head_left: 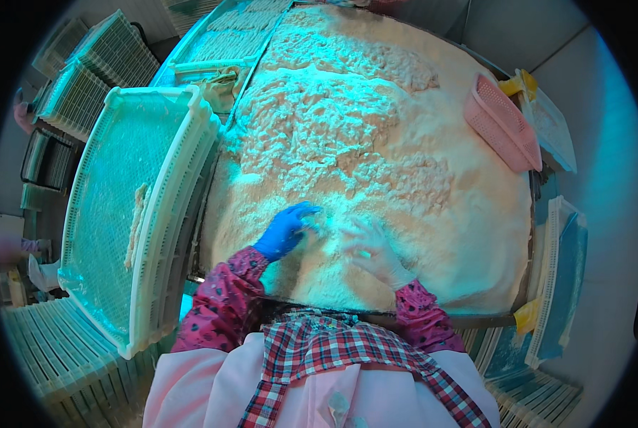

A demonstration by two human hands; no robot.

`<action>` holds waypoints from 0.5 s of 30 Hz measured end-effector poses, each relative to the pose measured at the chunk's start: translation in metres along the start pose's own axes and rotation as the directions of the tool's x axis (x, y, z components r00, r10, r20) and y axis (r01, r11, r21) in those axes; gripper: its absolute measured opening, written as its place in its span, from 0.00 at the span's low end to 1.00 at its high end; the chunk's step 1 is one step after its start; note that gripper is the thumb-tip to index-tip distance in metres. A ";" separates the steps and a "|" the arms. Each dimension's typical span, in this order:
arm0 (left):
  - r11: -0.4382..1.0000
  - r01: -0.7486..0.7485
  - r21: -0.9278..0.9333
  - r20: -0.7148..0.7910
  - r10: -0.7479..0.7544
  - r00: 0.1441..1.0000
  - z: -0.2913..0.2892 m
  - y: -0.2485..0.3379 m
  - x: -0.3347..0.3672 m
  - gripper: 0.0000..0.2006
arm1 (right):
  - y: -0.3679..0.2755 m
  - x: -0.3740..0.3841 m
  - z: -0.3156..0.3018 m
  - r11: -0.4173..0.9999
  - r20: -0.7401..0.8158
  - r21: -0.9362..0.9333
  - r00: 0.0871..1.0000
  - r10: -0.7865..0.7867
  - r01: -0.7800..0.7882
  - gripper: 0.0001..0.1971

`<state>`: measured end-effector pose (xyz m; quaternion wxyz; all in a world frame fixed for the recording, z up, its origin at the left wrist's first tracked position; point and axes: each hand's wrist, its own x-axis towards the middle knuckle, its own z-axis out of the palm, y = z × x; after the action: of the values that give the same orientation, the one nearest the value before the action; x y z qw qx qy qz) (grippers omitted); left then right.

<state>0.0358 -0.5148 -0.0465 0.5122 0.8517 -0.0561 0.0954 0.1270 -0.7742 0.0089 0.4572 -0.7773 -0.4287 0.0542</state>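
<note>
The right hand (385,262) is blurred; the lower edge cuts off the plaid apron (333,349).

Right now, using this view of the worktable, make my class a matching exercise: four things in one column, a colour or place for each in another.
Things:
1. Left hand
2. Right hand
3. Perforated basket
4. Large tray stack

Colours and places:
A. Pink
B. Left of the spread powder
C. In a pale glove
D. In a blue glove

Right pairs: 1-D, 2-C, 3-A, 4-B.
</note>
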 end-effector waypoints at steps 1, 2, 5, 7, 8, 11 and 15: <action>1.000 -0.012 -0.020 0.048 0.013 0.999 -0.013 -0.007 -0.011 0.15 | 0.007 -0.009 -0.002 0.999 0.055 -0.043 0.998 0.012 -0.010 0.09; 0.999 -0.027 -0.042 0.087 0.031 0.996 -0.020 -0.011 -0.014 0.16 | 0.012 -0.018 -0.005 0.996 0.113 -0.093 0.993 0.024 -0.013 0.09; 0.973 0.229 0.039 -0.126 -0.223 0.967 -0.007 0.016 -0.019 0.13 | 0.013 -0.040 0.006 0.801 -0.030 0.255 0.824 0.566 -0.541 0.11; 0.968 0.171 0.181 0.034 -0.180 0.983 0.013 0.025 -0.008 0.14 | -0.008 -0.034 0.034 0.897 -0.054 0.028 0.896 0.441 -0.440 0.12; 0.886 0.024 0.463 0.116 -0.088 0.989 0.020 0.039 -0.001 0.17 | -0.015 -0.027 0.043 0.925 -0.055 -0.089 0.930 0.365 -0.368 0.12; 0.960 0.168 0.224 -0.031 -0.165 0.986 0.036 0.016 -0.007 0.16 | -0.026 -0.007 0.024 0.909 -0.349 0.158 0.839 0.416 -0.385 0.11; 0.676 0.288 -0.679 -0.203 -0.550 0.810 0.035 0.023 -0.006 0.14 | -0.007 -0.013 0.008 0.966 -0.151 -0.213 0.981 0.119 -0.150 0.17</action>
<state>0.0293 -0.5566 -0.0442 0.7700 0.5872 0.2206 0.1168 0.1105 -0.7762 0.0057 0.3907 -0.8530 -0.3457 -0.0167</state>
